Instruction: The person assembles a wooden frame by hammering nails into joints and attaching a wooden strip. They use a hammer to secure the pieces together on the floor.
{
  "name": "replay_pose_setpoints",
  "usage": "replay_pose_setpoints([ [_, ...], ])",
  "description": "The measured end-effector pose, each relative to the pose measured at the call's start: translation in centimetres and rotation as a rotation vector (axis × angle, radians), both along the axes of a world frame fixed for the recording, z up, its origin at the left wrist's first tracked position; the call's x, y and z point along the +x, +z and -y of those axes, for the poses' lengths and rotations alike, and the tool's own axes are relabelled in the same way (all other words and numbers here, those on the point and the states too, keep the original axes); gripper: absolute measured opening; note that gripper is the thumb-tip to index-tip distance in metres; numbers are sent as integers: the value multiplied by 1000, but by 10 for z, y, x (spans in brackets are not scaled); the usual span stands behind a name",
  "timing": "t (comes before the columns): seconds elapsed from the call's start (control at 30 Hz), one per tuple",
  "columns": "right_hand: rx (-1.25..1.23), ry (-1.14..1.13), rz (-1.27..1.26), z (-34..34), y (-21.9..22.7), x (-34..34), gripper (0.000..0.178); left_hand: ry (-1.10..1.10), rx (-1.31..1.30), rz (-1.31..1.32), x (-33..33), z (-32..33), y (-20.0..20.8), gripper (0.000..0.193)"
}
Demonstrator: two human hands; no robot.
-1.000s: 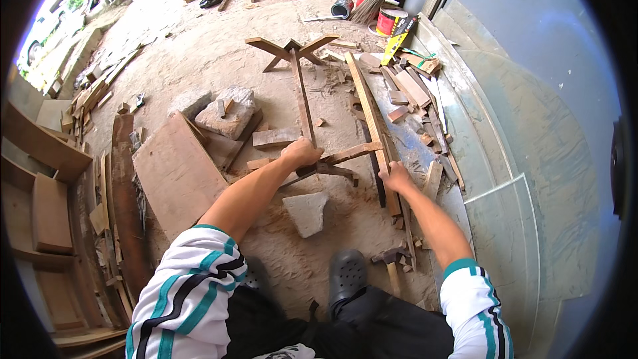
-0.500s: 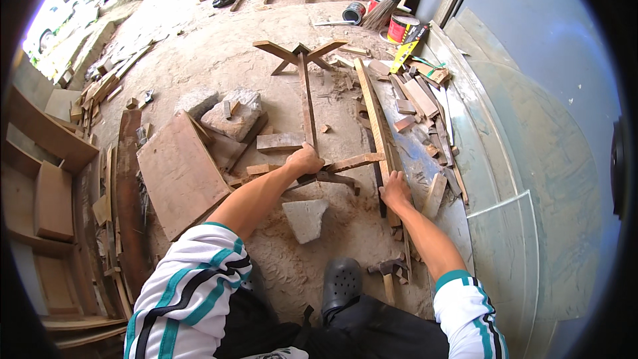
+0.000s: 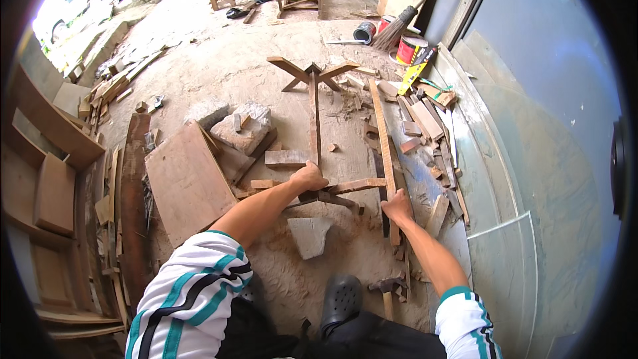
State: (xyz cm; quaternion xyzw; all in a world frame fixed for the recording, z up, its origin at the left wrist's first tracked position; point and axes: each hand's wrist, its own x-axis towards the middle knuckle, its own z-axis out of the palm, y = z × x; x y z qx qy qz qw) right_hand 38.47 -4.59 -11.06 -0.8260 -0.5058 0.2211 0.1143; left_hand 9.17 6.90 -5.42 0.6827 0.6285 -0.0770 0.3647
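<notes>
A wooden frame [image 3: 314, 119] stands on the dusty ground, its long rail joining crossed legs at the far end to crossed legs at the near end. My left hand [image 3: 309, 178] is closed around the near joint, where rail and legs meet; its grip hides the joint. To the right, my right hand [image 3: 397, 206] is closed around the near end of a long, narrow wooden strip [image 3: 381, 126]. That strip runs away from me, roughly alongside the rail. The tip of the near right leg [image 3: 362, 185] meets or nearly touches it; I cannot tell which.
Before my feet lies a pale stone block [image 3: 310, 236], with a hammer [image 3: 387, 296] to its right. A wooden panel [image 3: 189, 183] and rough stones [image 3: 240, 126] lie left. Offcuts [image 3: 425, 119], a handsaw [image 3: 415, 73], paint cans and glass sheets [image 3: 505, 259] line the right. A person sits far off.
The whole scene sits slightly lower and farther right as my view shifts. More of the distant person shows. Both hands keep their holds on the frame and the strip.
</notes>
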Motion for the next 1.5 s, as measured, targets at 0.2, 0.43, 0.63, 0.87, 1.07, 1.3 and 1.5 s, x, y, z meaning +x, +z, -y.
replay_pose_setpoints([
  [0.2,-26,-10,-131,-8,1,-16,68,364,61,224,1,-25,-23,84],
  [0.43,9,88,-31,-9,-42,-1,79,432,113,103,12,-35,-40,79],
  [0.63,-202,264,57,-44,-38,26,60,-173,97,-187,-43,-31,60,74],
  [0.87,210,320,-79,-149,49,-9,52,-43,580,-131,-162,30,130,55],
  [1.07,8,580,-158,-181,107,-139,69,-255,703,-122,-230,113,118,70],
  [1.3,-247,504,90,-165,63,-223,108,-441,752,-236,-242,131,90,83],
  [1.5,-171,344,-103,-163,40,-229,106,-500,730,-269,-250,135,88,69],
])
